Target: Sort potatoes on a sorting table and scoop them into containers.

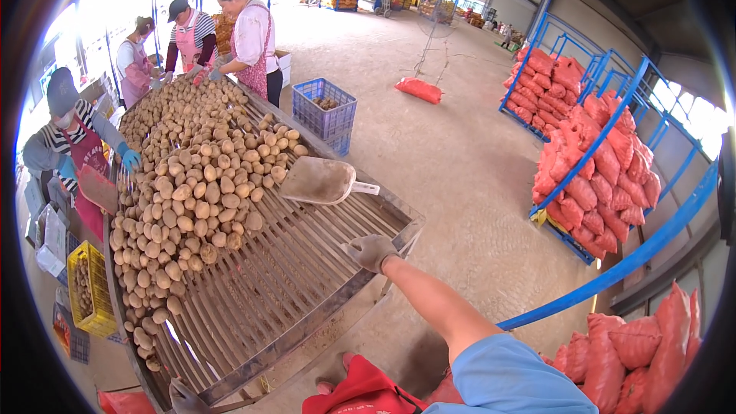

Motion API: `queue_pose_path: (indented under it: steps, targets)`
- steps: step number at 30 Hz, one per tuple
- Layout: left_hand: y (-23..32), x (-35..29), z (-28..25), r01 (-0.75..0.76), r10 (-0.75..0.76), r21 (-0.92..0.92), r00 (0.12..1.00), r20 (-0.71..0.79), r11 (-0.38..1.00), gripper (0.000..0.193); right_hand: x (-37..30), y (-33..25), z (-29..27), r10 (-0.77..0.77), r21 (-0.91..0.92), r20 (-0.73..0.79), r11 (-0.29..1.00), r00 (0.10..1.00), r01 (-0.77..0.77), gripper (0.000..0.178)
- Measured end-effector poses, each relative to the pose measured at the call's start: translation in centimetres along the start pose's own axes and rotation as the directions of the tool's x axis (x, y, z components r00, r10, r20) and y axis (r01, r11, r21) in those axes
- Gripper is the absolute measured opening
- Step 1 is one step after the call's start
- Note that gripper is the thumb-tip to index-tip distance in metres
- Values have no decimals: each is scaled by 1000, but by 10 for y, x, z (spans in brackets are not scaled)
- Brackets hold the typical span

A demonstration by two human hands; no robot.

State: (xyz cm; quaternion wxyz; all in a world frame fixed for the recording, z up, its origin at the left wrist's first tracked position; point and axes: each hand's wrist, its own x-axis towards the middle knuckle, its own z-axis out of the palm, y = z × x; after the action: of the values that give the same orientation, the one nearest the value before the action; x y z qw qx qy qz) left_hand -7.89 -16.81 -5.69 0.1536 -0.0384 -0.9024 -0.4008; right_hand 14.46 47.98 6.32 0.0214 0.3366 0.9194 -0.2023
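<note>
A slatted metal sorting table (307,299) slopes toward me, with a large heap of potatoes (192,184) over its far and left parts. My right hand (372,251), in a grey glove, reaches over the table's right rim. Its fingers point left over the bare slats, apart from the potatoes, with nothing seen in them. Beyond it a metal scoop (318,180) with a pale handle lies on the right edge, touching the heap. At the near left corner, my gloved left hand (186,397) is beside the rim, partly cut off by the picture's lower edge; its grip is unclear.
Co-workers stand around the table's left and far sides; one holds a reddish scoop (98,188). A blue crate (324,111) stands right of the table, a yellow crate (90,291) left. Red sacks (598,176) fill blue racks at right; more sacks (636,345) lie near me.
</note>
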Motion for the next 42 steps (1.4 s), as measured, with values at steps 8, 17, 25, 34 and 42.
queue_pose_path:
  steps: [8, 17, 25, 34, 42]
  targets:
    - [-5, -9, -11, -26, 27, 6, 998, -54, 1000, 40, -4, -12, 5, -12, 38, 28, 999, 1000, 11, 58]
    - [61, -15, -8, -106, 112, 44, 983, -145, 993, 33, 11, 20, 24, -146, 170, -188, 969, 971, 179, 34]
    - [87, -9, -23, 39, -23, 121, 990, -136, 992, 34, 41, 41, -3, -313, 33, -428, 932, 848, 361, 28]
    - [95, -12, -22, 94, -70, 143, 984, -166, 985, 33, 149, 55, -97, 77, -560, 103, 829, 992, -7, 80]
    - [87, -8, -16, 126, -107, 141, 985, -136, 982, 35, 206, 47, -91, -1, -605, 242, 782, 970, 151, 42]
